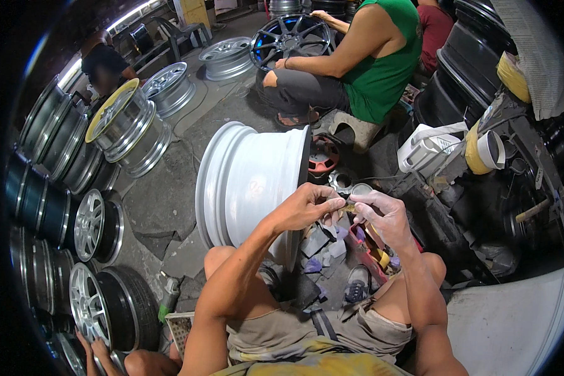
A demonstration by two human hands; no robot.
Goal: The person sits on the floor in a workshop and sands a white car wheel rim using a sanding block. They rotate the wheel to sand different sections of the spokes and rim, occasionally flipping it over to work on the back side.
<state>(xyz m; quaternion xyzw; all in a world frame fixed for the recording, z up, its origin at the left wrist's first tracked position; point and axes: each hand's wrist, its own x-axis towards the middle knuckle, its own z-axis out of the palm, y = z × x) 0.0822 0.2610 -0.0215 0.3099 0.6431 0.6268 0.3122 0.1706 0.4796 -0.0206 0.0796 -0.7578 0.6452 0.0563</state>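
My left hand (310, 207) is closed in a pinch above the scraps on the floor. Close beside it, my right hand (385, 216) is also pinched, its fingers whitened with dust. Their fingertips nearly meet around something small that I cannot make out. A small round grey ring (361, 189) shows just beyond the fingertips; whether it is held or lies behind is unclear. A large white wheel rim (257, 178) stands on its edge in front of my knees, partly behind my left forearm.
Torn sandpaper pieces (324, 241) and a red box (375, 258) of supplies lie between my feet. Silver wheels (131, 128) crowd the left. Ahead, a person in green (382, 56) holds a dark wheel (291, 39). A white jug (426, 147) stands right; a grinder (169, 294) lies left.
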